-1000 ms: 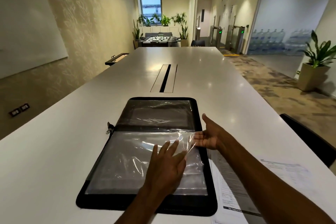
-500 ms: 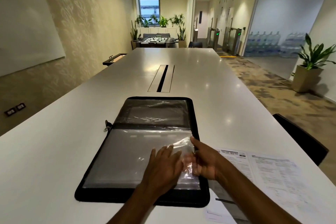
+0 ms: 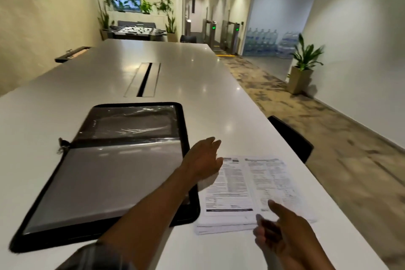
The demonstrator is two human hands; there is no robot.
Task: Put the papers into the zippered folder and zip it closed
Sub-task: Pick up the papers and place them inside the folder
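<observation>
Head view: folder (image 3: 105, 182) open, paperless.

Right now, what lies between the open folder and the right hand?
In the head view, the stack of papers lies between the open zippered folder and the right hand, on the white table. The left hand reaches over the papers' near-left corner.
</observation>
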